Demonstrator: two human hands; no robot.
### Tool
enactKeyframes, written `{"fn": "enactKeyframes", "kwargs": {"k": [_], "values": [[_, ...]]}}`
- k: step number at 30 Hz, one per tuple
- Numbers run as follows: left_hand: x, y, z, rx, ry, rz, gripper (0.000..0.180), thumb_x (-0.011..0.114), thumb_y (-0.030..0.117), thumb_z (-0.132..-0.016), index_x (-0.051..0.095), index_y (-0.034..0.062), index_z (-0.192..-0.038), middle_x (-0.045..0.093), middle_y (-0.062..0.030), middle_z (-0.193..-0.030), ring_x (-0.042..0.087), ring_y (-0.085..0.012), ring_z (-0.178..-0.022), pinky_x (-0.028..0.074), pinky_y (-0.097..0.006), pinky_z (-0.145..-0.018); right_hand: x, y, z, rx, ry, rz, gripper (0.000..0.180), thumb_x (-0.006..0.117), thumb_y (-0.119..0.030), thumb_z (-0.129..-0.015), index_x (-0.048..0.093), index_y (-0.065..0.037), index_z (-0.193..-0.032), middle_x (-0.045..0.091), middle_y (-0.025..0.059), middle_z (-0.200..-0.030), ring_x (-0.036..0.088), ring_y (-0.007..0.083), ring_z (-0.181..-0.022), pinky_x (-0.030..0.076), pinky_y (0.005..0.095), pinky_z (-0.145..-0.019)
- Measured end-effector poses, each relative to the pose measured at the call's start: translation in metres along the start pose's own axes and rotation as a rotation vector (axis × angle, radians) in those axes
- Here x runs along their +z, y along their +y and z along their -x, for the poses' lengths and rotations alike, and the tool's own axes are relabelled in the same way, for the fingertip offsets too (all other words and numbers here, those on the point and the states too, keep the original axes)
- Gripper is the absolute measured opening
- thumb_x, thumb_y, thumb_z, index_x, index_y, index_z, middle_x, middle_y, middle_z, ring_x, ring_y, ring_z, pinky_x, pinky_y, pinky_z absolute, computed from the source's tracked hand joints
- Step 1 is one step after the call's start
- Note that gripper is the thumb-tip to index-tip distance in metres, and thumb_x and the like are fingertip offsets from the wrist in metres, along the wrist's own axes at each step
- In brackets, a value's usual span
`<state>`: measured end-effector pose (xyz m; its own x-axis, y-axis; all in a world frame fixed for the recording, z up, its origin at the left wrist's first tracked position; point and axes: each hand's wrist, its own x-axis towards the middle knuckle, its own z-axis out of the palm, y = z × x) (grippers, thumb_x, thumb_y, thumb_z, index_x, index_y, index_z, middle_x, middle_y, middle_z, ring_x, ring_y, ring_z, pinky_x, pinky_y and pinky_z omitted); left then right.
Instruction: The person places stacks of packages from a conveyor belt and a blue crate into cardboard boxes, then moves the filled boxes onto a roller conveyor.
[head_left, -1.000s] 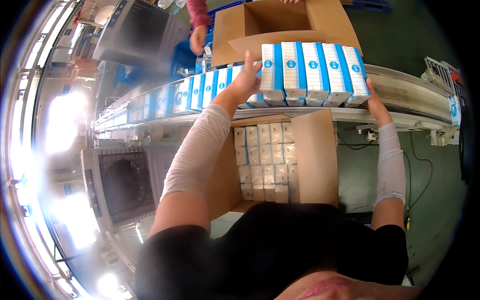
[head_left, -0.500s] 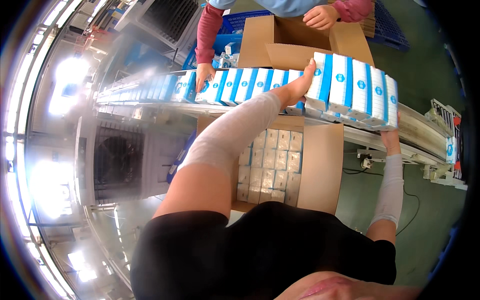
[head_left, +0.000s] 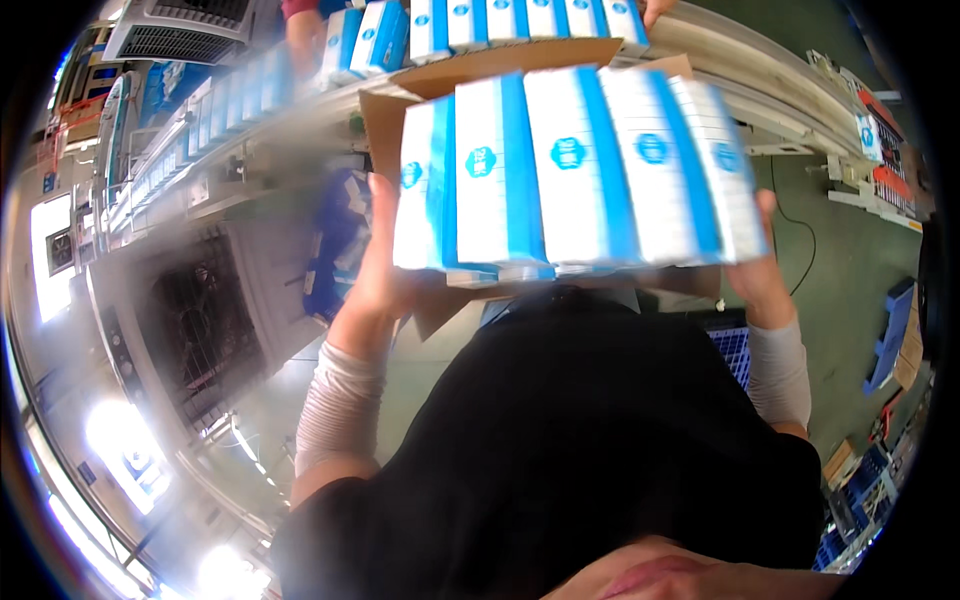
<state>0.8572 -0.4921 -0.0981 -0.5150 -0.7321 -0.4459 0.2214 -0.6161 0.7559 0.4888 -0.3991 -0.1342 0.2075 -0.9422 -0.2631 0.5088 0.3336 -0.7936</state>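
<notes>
Long pale metal conveyor (head_left: 745, 50) beyond hands, its left stretch hazy. Open brown cardboard box (head_left: 383, 130) below hands, interior hidden by load. Row of five white-and-blue oblong wrapped packs (head_left: 575, 165) between hands, above box; further packs peek out underneath, count unclear. Left hand (head_left: 385, 265) and right hand (head_left: 755, 275) hold row at opposite ends, likely so inward squeeze supports middle packs; most fingers hidden. Co-worker's hand (head_left: 305, 45) beyond left hand, blurred.

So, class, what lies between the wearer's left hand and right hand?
In the head view, five white-and-blue packs show side by side, filling the stretch between the left hand and the right hand.
</notes>
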Motion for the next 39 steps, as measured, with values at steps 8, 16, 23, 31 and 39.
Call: {"fn": "enactKeyframes", "kwargs": {"k": [8,16,23,31,39], "values": [[-0.086,-0.063,-0.038,0.297,0.355,-1.718,0.041,0.057,0.035,-0.089,0.056,-0.0054,-0.095,0.060,-0.0185,-0.061,0.063,-0.0360,-0.059,0.052,-0.044,-0.058,-0.003,0.065,-0.034,0.521,0.253,1.568,0.041,0.051,-0.036,-0.092,0.057,-0.005,-0.117,0.062,0.0177,-0.108,0.060,0.0323,-0.089,0.050,0.0371,-0.075],[-0.026,-0.094,-0.022,0.076,-0.175,-1.903,0.083,0.070,0.036,-0.077,0.025,0.0167,-0.144,0.021,-0.0224,-0.146,0.035,-0.0417,-0.127,0.036,-0.042,-0.103,0.037,0.136,-0.018,-0.105,-0.277,1.965,0.078,0.069,-0.038,-0.079,0.027,-0.035,-0.144,0.023,-0.0010,-0.152,0.022,0.0239,-0.140,0.025,0.0599,-0.106],[-0.022,-0.093,-0.028,-0.103,-0.065,-2.182,0.098,0.066,0.045,-0.080,0.004,0.0142,-0.149,0.010,-0.0259,-0.151,0.013,-0.0476,-0.138,0.020,-0.051,-0.111,0.038,0.127,-0.047,-0.295,-0.229,1.797,0.066,0.068,-0.037,-0.078,0.042,-0.023,-0.137,0.039,0.0068,-0.141,0.038,0.0279,-0.129,0.028,0.0575,-0.104],[-0.028,-0.168,-0.012,-0.202,0.167,-2.090,0.087,0.059,0.025,-0.079,0.010,-0.0009,-0.146,0.000,-0.0329,-0.149,0.009,-0.0509,-0.137,0.008,-0.052,-0.112,0.042,0.168,-0.095,-0.298,-0.108,1.766,0.071,0.057,-0.054,-0.082,0.040,-0.015,-0.139,0.044,0.0115,-0.137,0.040,0.0319,-0.125,0.029,0.0514,-0.104],[-0.027,0.024,-0.030,0.502,0.339,-1.109,0.036,0.066,0.016,-0.085,0.061,0.0036,-0.118,0.066,-0.0101,-0.110,0.063,-0.0172,-0.098,0.049,-0.030,-0.082,0.041,0.075,-0.096,-0.562,-0.046,1.460,0.045,0.063,-0.019,-0.084,0.051,-0.009,-0.126,0.055,0.0114,-0.121,0.054,0.0297,-0.109,0.046,0.0362,-0.089]]}}
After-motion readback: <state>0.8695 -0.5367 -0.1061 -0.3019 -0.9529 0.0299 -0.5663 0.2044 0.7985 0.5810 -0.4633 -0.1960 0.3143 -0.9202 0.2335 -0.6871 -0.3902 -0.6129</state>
